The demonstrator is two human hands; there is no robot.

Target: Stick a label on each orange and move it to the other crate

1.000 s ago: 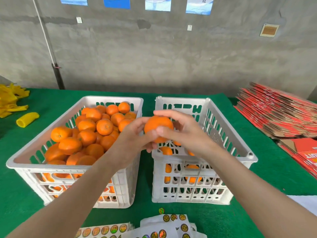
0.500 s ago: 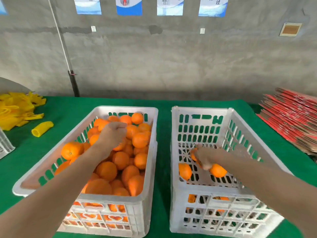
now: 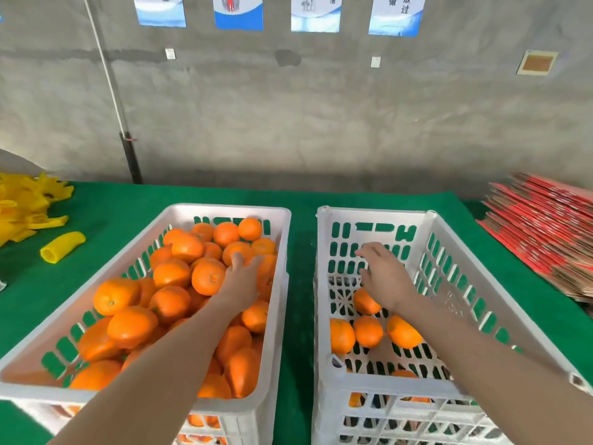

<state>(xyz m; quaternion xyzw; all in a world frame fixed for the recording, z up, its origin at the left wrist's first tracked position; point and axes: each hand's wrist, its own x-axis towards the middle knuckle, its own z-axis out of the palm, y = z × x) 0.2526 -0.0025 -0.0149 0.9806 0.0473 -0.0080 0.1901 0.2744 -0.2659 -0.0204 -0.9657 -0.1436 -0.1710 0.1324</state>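
oranges (image 3: 173, 273) fill the left crate (image 3: 224, 209) in a heap that reaches about to its rim. four loose oranges (image 3: 368, 331) lie on the slatted floor of the right crate (image 3: 372, 213), one just beneath the right wrist and three in a row nearer the camera, and more orange shows blurred through the near wall lower down. the two white crates stand side by side on the green tabletop (image 3: 134, 200), near each other with a strip of green between them. the left hand (image 3: 240, 281) reaches into the left crate over the fruit on its right side. its thumb and fingers (image 3: 258, 263) are stretched forward and spread in a v, lying on or just over an orange by the crate's right wall, and they are not curled round it. the right hand (image 3: 386, 277) hangs inside the right crate above its floor, palm down. its fingers (image 3: 364, 252) are loosely spread toward the far wall, holding nothing and apart from the loose oranges below. left of the crates a yellow foam sleeve (image 3: 62, 247) lies alone on the tabletop, with a pile of yellow netting (image 3: 25, 203) beyond it at the edge of view. at the right edge a stack of flat red cartons (image 3: 545, 226) rests on the tabletop. behind everything rises a grey concrete wall (image 3: 321, 123) with a row of posters (image 3: 237, 11) along the top.
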